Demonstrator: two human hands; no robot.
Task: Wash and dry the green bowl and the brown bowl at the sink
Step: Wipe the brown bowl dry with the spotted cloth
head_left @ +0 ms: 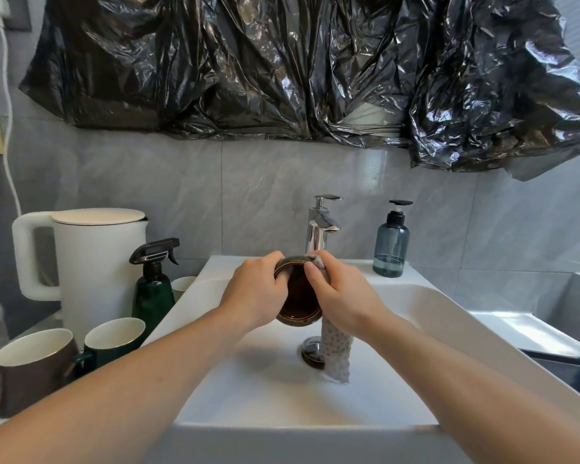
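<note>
Two hands — left grips brown bowl | right seemingly pinches cloth on rim

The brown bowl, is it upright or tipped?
Tipped: the brown bowl is on edge, its opening facing the camera, held by both hands over the sink.

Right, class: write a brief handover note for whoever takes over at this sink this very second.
Left hand grips the brown bowl by its rim, held tilted above the sink.
Right hand presses a dotted cloth on the bowl's rim; its tail hangs toward the drain.
No water visibly runs from the tap.
Done: cannot tell.
Left: finish this bowl. Green bowl not in view.
</note>
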